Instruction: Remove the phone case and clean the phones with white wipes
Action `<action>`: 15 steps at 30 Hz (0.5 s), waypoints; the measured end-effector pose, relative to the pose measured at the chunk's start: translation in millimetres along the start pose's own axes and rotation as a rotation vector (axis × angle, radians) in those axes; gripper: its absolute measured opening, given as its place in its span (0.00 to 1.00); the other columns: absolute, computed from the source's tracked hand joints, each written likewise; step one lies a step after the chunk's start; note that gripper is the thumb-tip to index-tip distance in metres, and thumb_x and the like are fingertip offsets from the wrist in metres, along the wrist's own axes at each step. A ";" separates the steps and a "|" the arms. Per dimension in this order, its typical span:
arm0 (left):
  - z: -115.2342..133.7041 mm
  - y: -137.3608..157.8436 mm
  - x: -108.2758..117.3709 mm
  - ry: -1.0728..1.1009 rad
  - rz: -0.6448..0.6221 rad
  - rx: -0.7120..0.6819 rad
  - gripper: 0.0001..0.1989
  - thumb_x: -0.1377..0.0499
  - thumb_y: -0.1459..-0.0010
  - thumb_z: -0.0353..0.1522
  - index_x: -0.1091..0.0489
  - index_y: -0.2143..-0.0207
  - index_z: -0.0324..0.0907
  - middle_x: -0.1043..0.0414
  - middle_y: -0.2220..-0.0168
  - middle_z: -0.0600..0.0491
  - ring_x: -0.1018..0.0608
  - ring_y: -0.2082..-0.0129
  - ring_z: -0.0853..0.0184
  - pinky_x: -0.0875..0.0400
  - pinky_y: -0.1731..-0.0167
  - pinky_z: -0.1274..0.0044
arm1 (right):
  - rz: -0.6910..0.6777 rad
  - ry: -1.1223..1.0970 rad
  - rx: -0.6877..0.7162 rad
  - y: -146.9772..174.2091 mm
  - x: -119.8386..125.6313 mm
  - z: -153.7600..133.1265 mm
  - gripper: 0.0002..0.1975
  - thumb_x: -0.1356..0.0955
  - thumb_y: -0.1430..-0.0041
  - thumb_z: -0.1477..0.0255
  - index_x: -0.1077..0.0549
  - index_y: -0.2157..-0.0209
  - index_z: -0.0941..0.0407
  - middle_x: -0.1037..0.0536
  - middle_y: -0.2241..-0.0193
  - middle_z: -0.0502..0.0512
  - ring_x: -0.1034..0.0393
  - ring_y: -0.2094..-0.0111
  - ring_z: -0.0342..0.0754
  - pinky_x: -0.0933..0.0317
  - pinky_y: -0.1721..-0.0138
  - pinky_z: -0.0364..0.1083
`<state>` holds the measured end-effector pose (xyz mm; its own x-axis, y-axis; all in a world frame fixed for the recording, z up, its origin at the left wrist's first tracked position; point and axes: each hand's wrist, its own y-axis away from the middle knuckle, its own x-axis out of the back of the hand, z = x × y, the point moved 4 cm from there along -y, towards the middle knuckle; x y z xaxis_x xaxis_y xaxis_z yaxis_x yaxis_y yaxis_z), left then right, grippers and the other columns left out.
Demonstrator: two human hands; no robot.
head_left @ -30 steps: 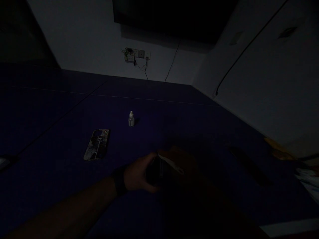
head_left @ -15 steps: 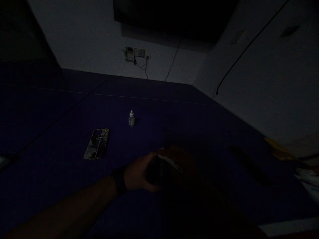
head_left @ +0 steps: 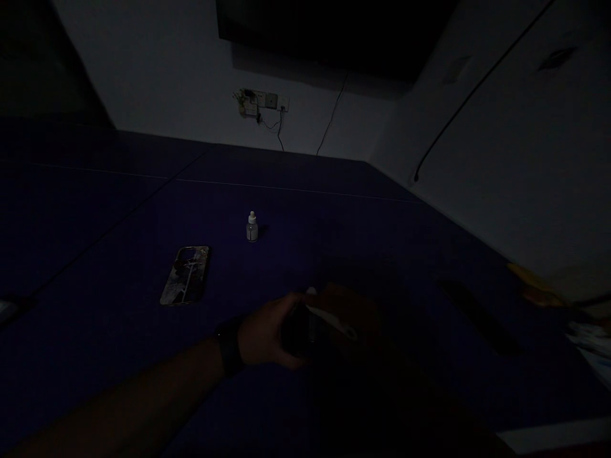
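Note:
My left hand [head_left: 267, 331], with a dark watch on its wrist, is closed around a dark object [head_left: 294, 332] whose kind is lost in the gloom. My right hand [head_left: 346, 302] is mostly in shadow and closed on a slim white-handled tool [head_left: 334, 320] with a small hole at its end. The handle lies across the top right of the dark object; its working end is hidden. A patterned phone case [head_left: 188, 277] rests on the purple surface to the left; whether a phone is inside I cannot tell. Beyond the hands stands a small white-topped bottle [head_left: 252, 230].
A long dark flat thing [head_left: 477, 317] lies at the right. Yellow packaging [head_left: 537, 286] and white crumpled material [head_left: 592, 343] sit along the right edge. Wall sockets [head_left: 265, 102] with cables are at the back, beneath a large dark screen [head_left: 324, 38].
The white handle in my right hand has shifted slightly right and down. My left hand and the dark object have hardly moved.

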<state>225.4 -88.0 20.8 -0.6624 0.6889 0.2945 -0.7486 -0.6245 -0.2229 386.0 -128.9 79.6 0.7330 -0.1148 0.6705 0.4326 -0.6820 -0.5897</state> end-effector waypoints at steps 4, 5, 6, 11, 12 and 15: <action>-0.5 -0.5 0.1 -0.017 -0.001 0.027 0.39 0.25 0.61 0.32 0.37 0.47 0.45 0.24 0.51 0.49 0.22 0.54 0.56 0.28 0.57 0.69 | 0.008 0.010 0.230 -0.3 8.4 -13.0 0.19 0.37 0.33 0.61 0.26 0.45 0.50 0.21 0.64 0.56 0.25 0.64 0.50 0.28 0.64 0.47; -0.5 -0.8 0.3 -0.010 -0.001 0.023 0.40 0.25 0.61 0.32 0.37 0.46 0.45 0.24 0.51 0.49 0.22 0.54 0.56 0.28 0.56 0.69 | 0.012 0.022 0.244 -2.2 8.7 -13.9 0.19 0.37 0.32 0.62 0.26 0.45 0.51 0.21 0.64 0.57 0.25 0.64 0.49 0.28 0.64 0.47; -0.3 -1.0 0.4 0.002 -0.002 0.017 0.41 0.25 0.61 0.32 0.38 0.45 0.44 0.24 0.51 0.49 0.22 0.54 0.56 0.28 0.56 0.69 | 0.021 0.026 0.226 -4.6 8.2 -12.9 0.19 0.37 0.32 0.62 0.26 0.45 0.52 0.21 0.64 0.56 0.25 0.66 0.49 0.28 0.65 0.46; 0.9 -1.3 1.3 -0.004 -0.011 0.020 0.39 0.26 0.60 0.34 0.38 0.45 0.44 0.24 0.52 0.49 0.22 0.54 0.57 0.28 0.55 0.68 | 0.103 -0.056 -0.088 -10.6 -2.3 7.3 0.19 0.39 0.31 0.63 0.25 0.46 0.53 0.19 0.63 0.57 0.22 0.64 0.49 0.28 0.63 0.47; 0.9 -1.2 1.5 -0.022 -0.011 0.027 0.38 0.26 0.59 0.34 0.37 0.46 0.44 0.24 0.52 0.49 0.22 0.54 0.57 0.28 0.54 0.68 | 0.108 -0.075 -0.130 -9.7 -4.2 10.1 0.18 0.39 0.31 0.63 0.25 0.47 0.53 0.18 0.61 0.57 0.22 0.62 0.50 0.28 0.61 0.47; 0.5 -0.9 1.0 -0.038 -0.018 0.021 0.39 0.26 0.59 0.34 0.38 0.45 0.44 0.24 0.51 0.49 0.22 0.53 0.57 0.28 0.54 0.68 | 0.108 -0.109 -0.144 -6.2 -3.2 9.9 0.19 0.40 0.30 0.62 0.23 0.48 0.52 0.18 0.60 0.58 0.22 0.61 0.50 0.28 0.60 0.48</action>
<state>225.4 -86.9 21.8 -0.6465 0.6861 0.3337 -0.7596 -0.6198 -0.1973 386.2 -117.1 76.6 0.8269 -0.1195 0.5495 0.2745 -0.7671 -0.5799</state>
